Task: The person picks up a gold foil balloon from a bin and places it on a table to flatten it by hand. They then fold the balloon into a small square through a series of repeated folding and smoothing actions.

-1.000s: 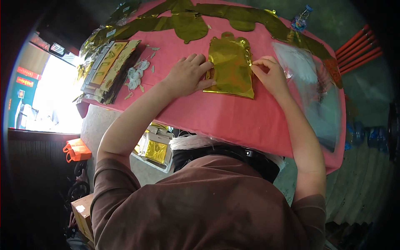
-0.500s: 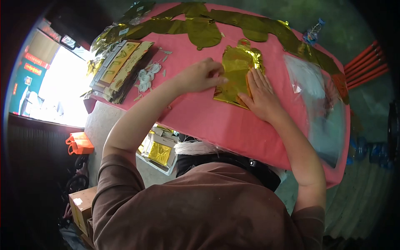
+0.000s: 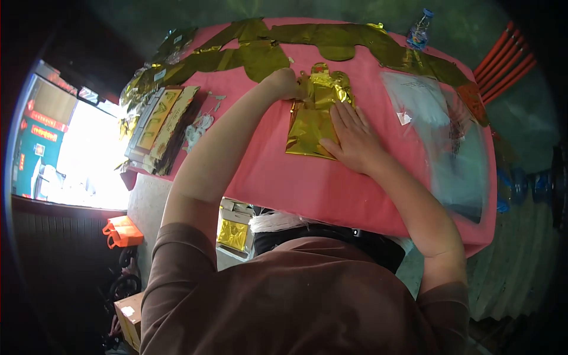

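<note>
A shiny gold foil piece (image 3: pixel 310 127), folded and creased, lies on the pink-covered table (image 3: pixel 272 171) in front of me. My right hand (image 3: pixel 353 139) rests flat on its right edge, fingers extended and pointing away from me. At the upper left edge of the foil is my left hand (image 3: pixel 286 84), its fingers curled and bent down toward the foil. The fingertips of that hand are mostly hidden, so what they grip cannot be made out. A narrower folded part of the foil sticks up beyond both hands.
Long gold foil strips (image 3: pixel 296 34) run along the far edge. Printed packages (image 3: pixel 160 127) and white string (image 3: pixel 198 131) lie left. Clear plastic bags (image 3: pixel 438 130) lie right, a bottle (image 3: pixel 420 29) behind. Below stands a box with gold packets (image 3: pixel 232 234).
My left hand has moved forward to the foil's upper left edge. The foil's far part looks narrower and more folded. My right hand stays flat on the foil, and the camera view has shifted.
</note>
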The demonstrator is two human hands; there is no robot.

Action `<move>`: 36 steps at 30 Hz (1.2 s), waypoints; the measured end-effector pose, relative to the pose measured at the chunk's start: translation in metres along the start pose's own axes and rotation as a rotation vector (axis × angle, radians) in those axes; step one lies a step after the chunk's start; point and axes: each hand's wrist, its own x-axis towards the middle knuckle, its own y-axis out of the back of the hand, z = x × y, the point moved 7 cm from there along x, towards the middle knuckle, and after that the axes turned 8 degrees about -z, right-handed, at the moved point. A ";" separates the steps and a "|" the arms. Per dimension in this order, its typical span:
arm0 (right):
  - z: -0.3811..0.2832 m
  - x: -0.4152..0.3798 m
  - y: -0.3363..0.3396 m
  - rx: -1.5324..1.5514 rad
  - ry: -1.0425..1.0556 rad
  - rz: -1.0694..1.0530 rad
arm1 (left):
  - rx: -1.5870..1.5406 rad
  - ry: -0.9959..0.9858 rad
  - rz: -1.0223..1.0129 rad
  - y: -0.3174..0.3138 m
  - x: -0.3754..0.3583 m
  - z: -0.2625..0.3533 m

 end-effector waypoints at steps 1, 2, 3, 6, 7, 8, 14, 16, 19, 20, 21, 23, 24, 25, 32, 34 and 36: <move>0.000 0.000 0.000 0.014 -0.001 -0.004 | -0.075 -0.024 -0.029 -0.001 0.001 -0.002; 0.000 0.000 0.001 0.022 -0.008 0.006 | -0.150 -0.047 -0.061 -0.003 0.001 -0.003; -0.001 -0.001 0.002 0.017 0.002 0.008 | -0.136 -0.050 -0.063 -0.005 0.006 -0.006; -0.001 -0.002 0.002 0.025 0.010 0.017 | -0.248 0.001 -0.104 -0.016 0.017 -0.018; -0.001 -0.002 0.002 0.029 0.018 0.022 | -0.390 -0.019 -0.095 -0.018 0.016 -0.018; -0.001 -0.002 0.003 0.033 0.016 0.024 | -0.533 -0.038 -0.083 -0.020 0.016 -0.019; -0.001 -0.003 0.004 0.031 0.032 0.075 | -0.842 -0.095 0.030 -0.015 0.002 -0.015; -0.001 -0.003 0.003 0.012 0.033 0.069 | -0.949 -0.099 -0.045 -0.019 -0.003 -0.012; 0.000 -0.002 0.000 0.035 0.064 0.179 | -1.186 -0.095 -0.161 -0.021 -0.022 -0.003; 0.001 -0.002 0.000 0.034 0.062 0.178 | -1.315 -0.086 -0.199 -0.022 -0.028 -0.002; 0.000 -0.002 0.002 0.016 0.041 0.121 | -1.317 -0.086 -0.200 -0.025 -0.024 -0.009; 0.000 -0.002 0.000 -0.005 0.020 0.060 | -1.330 -0.078 -0.317 -0.042 -0.012 -0.022; 0.000 -0.002 0.000 0.023 0.020 0.049 | -1.335 -0.079 -0.318 -0.044 -0.012 -0.022; 0.001 -0.002 -0.001 0.050 0.020 0.037 | -1.304 -0.104 -0.272 -0.043 -0.011 -0.022; 0.055 0.003 0.023 0.857 0.039 0.358 | -1.404 -0.290 -0.116 -0.044 -0.032 -0.022; 0.078 0.000 0.015 1.134 -0.201 0.358 | -1.481 -0.354 -0.141 -0.045 -0.045 -0.019; 0.075 0.001 0.013 1.289 -0.171 0.305 | -1.558 -0.419 -0.164 -0.043 -0.057 -0.014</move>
